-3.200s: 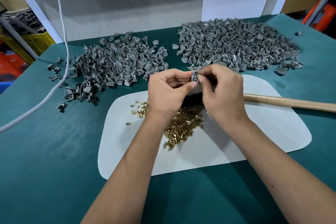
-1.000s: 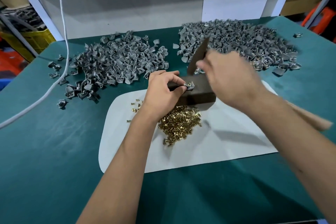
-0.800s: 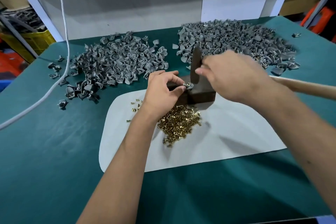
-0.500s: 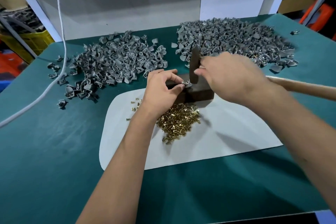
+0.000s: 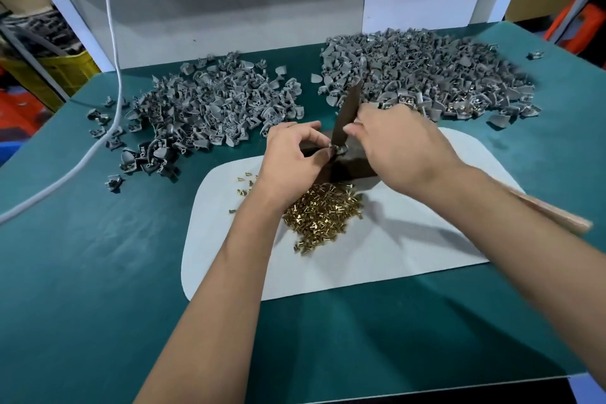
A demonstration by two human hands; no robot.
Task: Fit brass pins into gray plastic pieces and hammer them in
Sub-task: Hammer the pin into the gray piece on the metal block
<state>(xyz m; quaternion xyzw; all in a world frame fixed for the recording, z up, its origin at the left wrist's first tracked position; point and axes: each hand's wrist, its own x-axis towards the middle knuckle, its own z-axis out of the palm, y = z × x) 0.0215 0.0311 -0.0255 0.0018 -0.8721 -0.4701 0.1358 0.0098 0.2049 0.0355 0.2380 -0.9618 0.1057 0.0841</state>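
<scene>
Left hand [image 5: 292,154] pinches one gray plastic piece [image 5: 337,150] at thumb and fingertip, holding it down on the dark block [image 5: 347,167] at the far edge of the white mat [image 5: 410,249]. Right hand [image 5: 400,147] is curled round the hammer [image 5: 348,111] close under its head; the wooden handle runs back under the forearm, blurred. The head is tilted and stands just above the piece.

Handling, as a judgement — the piece looks small, light and stiff, likely to skate off the block unless pinned by its edges, with fingertips kept clear of the strike point. The brass pins [image 5: 323,213], heaped on the mat just beside the block, look tiny, hard and slippery; best pinched singly by the shank. Whether a pin sits in the held piece cannot be made out.

Loose gray pieces lie in two heaps on the green worktop [image 5: 98,272], left pile [image 5: 210,108] and right pile [image 5: 426,75].

No brand, label or readable writing anywhere.
</scene>
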